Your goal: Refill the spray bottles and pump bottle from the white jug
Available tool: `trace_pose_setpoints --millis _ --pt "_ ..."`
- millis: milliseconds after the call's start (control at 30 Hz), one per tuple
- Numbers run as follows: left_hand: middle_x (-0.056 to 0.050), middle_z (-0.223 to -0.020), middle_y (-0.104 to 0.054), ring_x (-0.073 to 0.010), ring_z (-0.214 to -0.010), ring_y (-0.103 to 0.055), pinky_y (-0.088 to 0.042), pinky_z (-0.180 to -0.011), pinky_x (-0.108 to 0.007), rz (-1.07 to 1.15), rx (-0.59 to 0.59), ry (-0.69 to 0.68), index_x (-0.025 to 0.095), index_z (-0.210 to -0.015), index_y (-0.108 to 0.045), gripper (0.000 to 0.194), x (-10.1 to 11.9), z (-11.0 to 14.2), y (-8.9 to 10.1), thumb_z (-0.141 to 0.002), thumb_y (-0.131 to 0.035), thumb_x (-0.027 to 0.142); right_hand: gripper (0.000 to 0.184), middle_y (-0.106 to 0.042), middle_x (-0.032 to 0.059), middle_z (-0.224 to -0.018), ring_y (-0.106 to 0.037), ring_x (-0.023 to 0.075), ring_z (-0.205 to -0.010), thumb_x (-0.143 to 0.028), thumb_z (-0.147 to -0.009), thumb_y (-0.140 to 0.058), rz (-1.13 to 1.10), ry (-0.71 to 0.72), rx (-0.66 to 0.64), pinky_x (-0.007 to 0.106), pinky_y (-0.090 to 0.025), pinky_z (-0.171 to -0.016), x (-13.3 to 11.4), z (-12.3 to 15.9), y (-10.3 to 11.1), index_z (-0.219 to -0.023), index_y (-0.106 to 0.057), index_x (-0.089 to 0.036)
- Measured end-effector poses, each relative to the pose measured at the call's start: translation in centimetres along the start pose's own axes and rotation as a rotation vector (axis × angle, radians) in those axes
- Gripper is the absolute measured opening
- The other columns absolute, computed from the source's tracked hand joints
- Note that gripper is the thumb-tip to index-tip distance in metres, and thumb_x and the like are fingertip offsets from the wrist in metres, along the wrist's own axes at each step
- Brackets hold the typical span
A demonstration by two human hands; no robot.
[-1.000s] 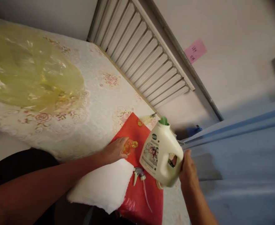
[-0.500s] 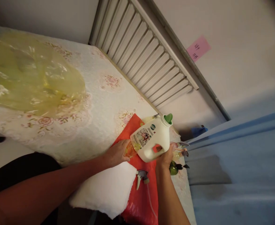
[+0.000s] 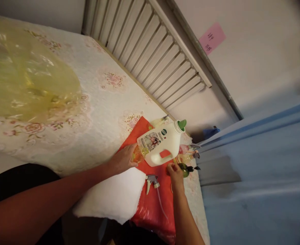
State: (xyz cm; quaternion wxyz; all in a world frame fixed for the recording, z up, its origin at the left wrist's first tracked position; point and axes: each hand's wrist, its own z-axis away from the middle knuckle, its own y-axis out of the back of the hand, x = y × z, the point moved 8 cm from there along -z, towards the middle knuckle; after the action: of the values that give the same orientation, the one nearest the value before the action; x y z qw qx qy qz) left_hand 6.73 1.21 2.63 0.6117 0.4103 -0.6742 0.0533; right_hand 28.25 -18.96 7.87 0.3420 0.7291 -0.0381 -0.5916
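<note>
A white plastic jug (image 3: 170, 140) with a green spout (image 3: 182, 125) in its neck and a printed label stands on a red plastic bag (image 3: 162, 200). My left hand (image 3: 123, 159) is closed around a clear bottle with orange colouring (image 3: 137, 154), beside the jug's base. My right hand (image 3: 175, 173) is just below the jug's handle, apart from it, with fingers curled together; what they hold, if anything, is hidden. Between my forearms a grey and white trigger spray head (image 3: 153, 180) lies on the red bag, its thin tube trailing.
A white fluffy cloth (image 3: 114, 199) lies under my left forearm. Several pump and spray bottles, one green (image 3: 184, 170), stand right of the jug. A large yellow plastic bag (image 3: 29, 75) rests on the flowered tablecloth (image 3: 98, 112). A blue curtain (image 3: 262, 177) hangs at right.
My right hand has let go of the jug's handle and drawn back below it. My left hand keeps the bottle. The whole view has shifted slightly.
</note>
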Motion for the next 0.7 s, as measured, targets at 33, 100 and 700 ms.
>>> trace_pose_setpoints --millis 33,100,700 --pt "-0.017 -0.137 -0.055 -0.0297 -0.128 -0.053 -0.043 -0.111 -0.043 -0.005 -0.003 0.002 0.013 -0.143 -0.035 0.083 0.0 0.0 0.0 -0.070 -0.074 0.015 0.030 -0.059 -0.0045 -0.051 -0.051 0.0131 -0.048 -0.046 -0.061 -0.074 0.060 -0.022 -0.054 0.026 -0.041 -0.050 0.6 1.1 -0.1 -0.065 -0.064 -0.018" --pt "-0.017 -0.138 -0.055 -0.0304 -0.129 -0.052 -0.041 -0.112 -0.044 -0.010 -0.007 0.009 0.013 -0.142 -0.036 0.083 0.0 0.0 -0.1 -0.070 -0.075 0.015 0.024 -0.061 -0.0032 -0.051 -0.053 0.0151 -0.050 -0.038 -0.056 -0.078 0.162 -0.058 -0.137 0.026 -0.039 -0.050 1.6 3.3 -0.4 -0.065 -0.068 -0.018" --pt "-0.008 -0.132 -0.059 -0.0346 -0.125 -0.056 -0.046 -0.107 -0.051 0.093 0.013 -0.009 0.034 -0.136 -0.040 0.083 -1.0 -0.4 -0.5 -0.064 -0.079 0.021 0.031 -0.063 -0.0030 -0.064 -0.052 0.0111 -0.053 -0.041 -0.062 -0.080 -0.236 -0.068 -0.133 0.023 -0.039 -0.052 -3.5 5.4 1.0 -0.081 -0.068 -0.018"
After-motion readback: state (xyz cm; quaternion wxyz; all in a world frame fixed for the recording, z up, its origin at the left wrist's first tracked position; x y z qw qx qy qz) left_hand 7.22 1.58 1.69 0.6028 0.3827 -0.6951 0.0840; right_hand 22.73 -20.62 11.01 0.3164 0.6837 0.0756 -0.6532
